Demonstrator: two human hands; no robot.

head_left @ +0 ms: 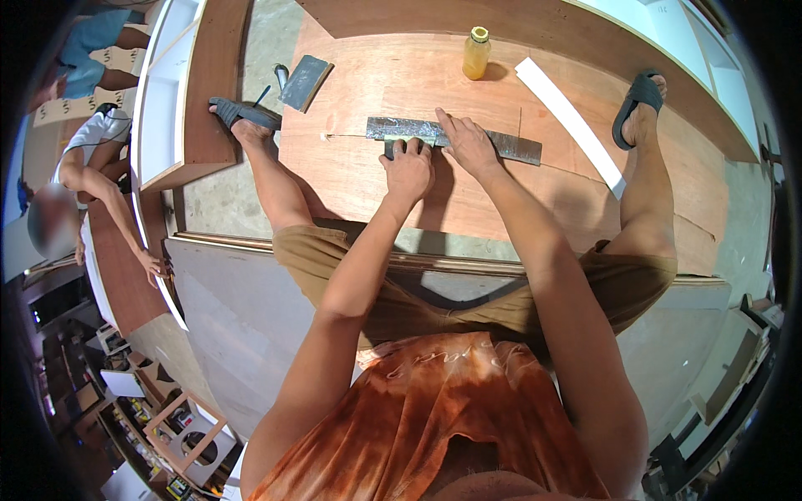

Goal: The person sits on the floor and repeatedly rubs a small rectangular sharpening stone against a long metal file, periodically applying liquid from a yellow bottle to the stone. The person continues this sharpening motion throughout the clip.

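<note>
A long spattered metal blade (516, 149) lies across the plywood sheet (351, 188) between my legs. My left hand (408, 175) is curled over a short dark block (390, 149) against the blade's near edge; a pale narrow piece beside it is partly hidden by my fingers. My right hand (469, 149) lies on the blade just right of that, fingers stretched out and pressed down. A thin wire-like piece (342, 135) extends left from the blade. A white strip (568, 121) lies diagonally to the right.
A yellow-liquid bottle (474, 58), a dark flat board (307, 82) and a small tool (281, 75) stand or lie beyond. Wooden cabinet carcasses (200, 92) border the sheet. At left, a co-worker (92, 167) bends over a panel; another person's legs (88, 63) show behind.
</note>
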